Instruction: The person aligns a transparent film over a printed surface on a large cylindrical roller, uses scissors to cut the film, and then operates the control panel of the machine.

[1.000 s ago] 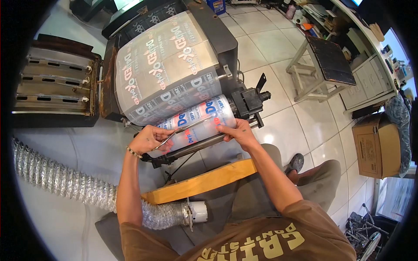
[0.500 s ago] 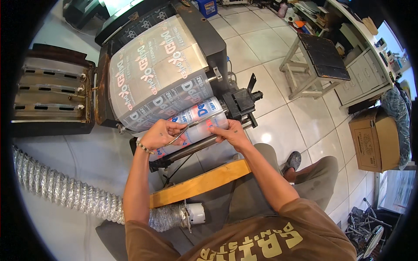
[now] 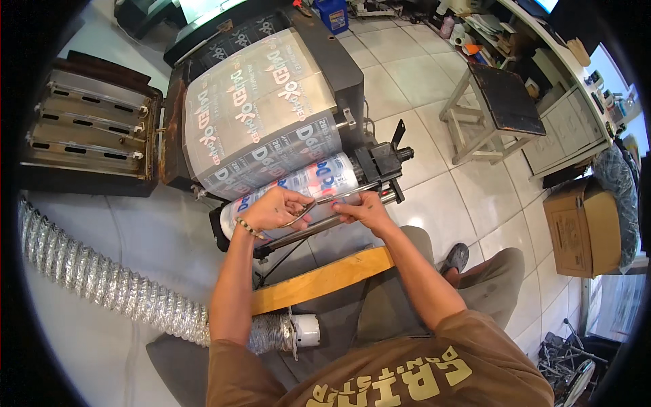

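A roll of clear film printed in blue and red (image 3: 305, 178) sits on the machine's lower shaft in front of me. My left hand (image 3: 274, 210), wearing a beaded bracelet, is closed on slim metal scissors (image 3: 339, 195) whose blades point right across the roll's front. My right hand (image 3: 366, 211) is closed at the roll's right end, near the blade tips, with thumb and finger pinching what looks like the film's edge. Above the roll, more printed film (image 3: 261, 98) stretches over the machine's large curved surface.
A black roller bracket (image 3: 380, 163) stands right of the roll. A yellow wooden bar (image 3: 322, 278) crosses before my lap, above a silver flexible duct (image 3: 115, 285). At left lies an opened lamp panel (image 3: 95, 129). A black-topped stool (image 3: 505, 102) and cardboard box (image 3: 583, 227) stand at right.
My left hand and the scissors have shifted right, so the blades now reach past the roll's right end. My right hand has moved slightly right. The view has tilted a little.
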`<state>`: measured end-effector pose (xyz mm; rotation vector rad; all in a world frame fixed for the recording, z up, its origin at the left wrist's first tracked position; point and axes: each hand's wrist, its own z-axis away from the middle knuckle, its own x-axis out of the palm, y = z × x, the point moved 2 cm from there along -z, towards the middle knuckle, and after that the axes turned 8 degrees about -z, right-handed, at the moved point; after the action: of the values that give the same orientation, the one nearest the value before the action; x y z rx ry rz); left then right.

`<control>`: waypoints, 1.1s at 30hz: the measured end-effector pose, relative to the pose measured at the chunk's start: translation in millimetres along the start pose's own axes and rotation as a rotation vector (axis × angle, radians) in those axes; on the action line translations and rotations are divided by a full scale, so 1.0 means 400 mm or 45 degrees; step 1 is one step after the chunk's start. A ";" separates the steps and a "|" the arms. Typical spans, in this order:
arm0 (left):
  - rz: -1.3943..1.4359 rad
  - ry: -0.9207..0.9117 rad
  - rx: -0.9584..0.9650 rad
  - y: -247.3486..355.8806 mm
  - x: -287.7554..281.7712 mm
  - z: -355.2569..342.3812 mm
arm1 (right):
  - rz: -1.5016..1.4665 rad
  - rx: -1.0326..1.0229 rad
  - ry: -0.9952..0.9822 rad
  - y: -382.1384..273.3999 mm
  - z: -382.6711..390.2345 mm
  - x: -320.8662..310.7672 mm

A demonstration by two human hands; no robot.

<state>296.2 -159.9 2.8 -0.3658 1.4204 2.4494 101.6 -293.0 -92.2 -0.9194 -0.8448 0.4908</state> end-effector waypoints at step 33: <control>0.047 0.049 -0.378 -0.142 0.641 0.667 | 0.778 0.358 -0.192 0.275 -0.058 -0.204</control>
<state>59.6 130.0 -5.1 -0.4552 1.0846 2.7019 69.5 -302.0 -227.2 -0.8765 -0.5958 1.1903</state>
